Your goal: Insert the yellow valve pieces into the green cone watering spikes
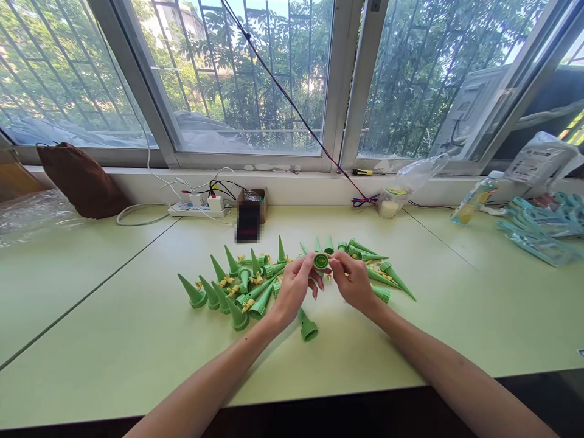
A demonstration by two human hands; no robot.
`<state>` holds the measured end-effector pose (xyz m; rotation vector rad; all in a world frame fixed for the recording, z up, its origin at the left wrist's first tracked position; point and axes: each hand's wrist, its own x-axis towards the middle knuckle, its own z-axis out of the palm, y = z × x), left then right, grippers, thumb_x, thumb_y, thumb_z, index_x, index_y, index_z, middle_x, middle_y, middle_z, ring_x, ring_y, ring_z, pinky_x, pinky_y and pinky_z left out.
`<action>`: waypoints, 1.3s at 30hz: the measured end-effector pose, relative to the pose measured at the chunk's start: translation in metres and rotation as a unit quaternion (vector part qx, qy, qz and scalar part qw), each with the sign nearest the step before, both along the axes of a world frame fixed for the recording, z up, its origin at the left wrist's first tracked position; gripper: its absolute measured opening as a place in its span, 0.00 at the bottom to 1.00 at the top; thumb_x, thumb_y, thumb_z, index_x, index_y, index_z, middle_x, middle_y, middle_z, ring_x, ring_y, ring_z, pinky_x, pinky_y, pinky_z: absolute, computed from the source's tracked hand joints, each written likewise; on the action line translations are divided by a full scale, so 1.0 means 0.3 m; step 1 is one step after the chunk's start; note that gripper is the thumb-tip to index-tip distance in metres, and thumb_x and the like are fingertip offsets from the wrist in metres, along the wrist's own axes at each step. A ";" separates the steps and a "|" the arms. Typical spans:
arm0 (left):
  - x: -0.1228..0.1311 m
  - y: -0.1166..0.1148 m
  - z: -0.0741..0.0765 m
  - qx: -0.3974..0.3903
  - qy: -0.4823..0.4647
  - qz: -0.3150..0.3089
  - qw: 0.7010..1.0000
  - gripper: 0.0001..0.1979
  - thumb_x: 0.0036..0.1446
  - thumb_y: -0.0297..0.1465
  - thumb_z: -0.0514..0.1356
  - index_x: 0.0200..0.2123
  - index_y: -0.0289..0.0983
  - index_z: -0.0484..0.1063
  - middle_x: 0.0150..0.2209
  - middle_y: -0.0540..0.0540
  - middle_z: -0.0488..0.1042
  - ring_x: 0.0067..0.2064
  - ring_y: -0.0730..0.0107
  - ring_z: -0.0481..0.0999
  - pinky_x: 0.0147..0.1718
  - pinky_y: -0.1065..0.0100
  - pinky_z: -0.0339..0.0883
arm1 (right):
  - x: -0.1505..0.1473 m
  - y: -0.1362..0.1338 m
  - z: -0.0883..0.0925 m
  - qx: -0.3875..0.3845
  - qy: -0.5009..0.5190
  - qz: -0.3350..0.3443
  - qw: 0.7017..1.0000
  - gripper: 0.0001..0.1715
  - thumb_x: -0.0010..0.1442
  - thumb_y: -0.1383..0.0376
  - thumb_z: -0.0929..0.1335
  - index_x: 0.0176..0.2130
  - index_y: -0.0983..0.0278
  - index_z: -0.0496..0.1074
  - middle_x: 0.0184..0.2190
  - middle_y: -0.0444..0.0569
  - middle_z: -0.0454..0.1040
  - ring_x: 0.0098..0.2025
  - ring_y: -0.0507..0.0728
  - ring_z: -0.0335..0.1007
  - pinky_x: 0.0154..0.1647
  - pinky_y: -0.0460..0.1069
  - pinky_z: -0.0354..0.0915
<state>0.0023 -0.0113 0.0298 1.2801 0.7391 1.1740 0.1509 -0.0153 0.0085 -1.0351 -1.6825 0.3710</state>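
My left hand (294,289) grips a green cone-shaped spike (320,262) by its round open end, which faces me. My right hand (353,281) is pinched at the right side of that same piece, fingers closed; what it pinches is too small to make out. Behind and beside both hands lies a pile of several green cone spikes (228,286) mixed with small yellow valve parts (224,281) on the pale green table (137,340). One loose cone (308,326) lies just below my left wrist.
A power strip with plugs and cables (196,208) and a small dark box (250,216) sit near the window ledge. A brown bag (79,179) is at the far left. A plastic jar (391,202), a bottle (474,199) and packaged blue items (545,231) lie at right.
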 end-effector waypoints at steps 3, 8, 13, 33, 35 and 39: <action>-0.001 0.001 0.001 0.001 0.001 -0.005 1.000 0.24 0.58 0.48 0.57 0.39 0.30 0.76 0.32 0.40 0.77 0.21 0.75 0.69 0.15 0.74 0.62 | -0.001 0.001 0.001 -0.004 0.001 0.002 1.000 0.18 0.68 0.56 0.59 0.28 0.61 0.61 0.17 0.39 0.59 0.19 0.50 0.50 0.21 0.46 0.50; -0.003 0.000 0.005 -0.004 0.001 -0.018 1.000 0.23 0.58 0.46 0.57 0.42 0.31 0.75 0.25 0.45 0.73 0.22 0.74 0.69 0.15 0.74 0.62 | -0.001 0.002 0.002 -0.009 0.003 0.012 1.000 0.17 0.68 0.57 0.59 0.30 0.61 0.62 0.18 0.39 0.59 0.19 0.50 0.50 0.22 0.46 0.51; -0.004 -0.002 0.010 -0.012 0.001 -0.019 1.000 0.23 0.58 0.46 0.56 0.43 0.32 0.75 0.26 0.45 0.72 0.22 0.74 0.69 0.15 0.74 0.61 | 0.000 0.000 0.002 -0.026 0.002 0.014 1.000 0.17 0.69 0.56 0.59 0.32 0.61 0.64 0.18 0.39 0.60 0.19 0.50 0.53 0.23 0.46 0.53; -0.006 -0.005 0.014 -0.028 0.002 -0.044 0.999 0.23 0.61 0.47 0.54 0.46 0.34 0.72 0.33 0.43 0.75 0.21 0.75 0.69 0.15 0.74 0.61 | -0.007 -0.003 0.008 -0.045 0.012 0.027 0.999 0.17 0.69 0.55 0.58 0.32 0.61 0.63 0.18 0.40 0.62 0.19 0.51 0.53 0.22 0.47 0.52; -0.005 -0.006 0.012 -0.030 0.003 -0.050 0.998 0.23 0.61 0.47 0.53 0.47 0.34 0.71 0.31 0.44 0.75 0.21 0.75 0.70 0.15 0.74 0.61 | -0.007 -0.004 0.008 -0.049 0.013 0.031 0.998 0.17 0.70 0.56 0.58 0.31 0.61 0.62 0.18 0.40 0.62 0.19 0.51 0.54 0.22 0.47 0.53; -0.006 -0.006 0.013 -0.032 0.007 -0.050 0.998 0.22 0.61 0.47 0.53 0.45 0.35 0.71 0.29 0.46 0.73 0.21 0.74 0.70 0.15 0.74 0.61 | -0.007 -0.004 0.006 -0.058 0.011 0.035 0.998 0.19 0.70 0.55 0.57 0.30 0.61 0.60 0.18 0.40 0.62 0.19 0.50 0.54 0.22 0.47 0.52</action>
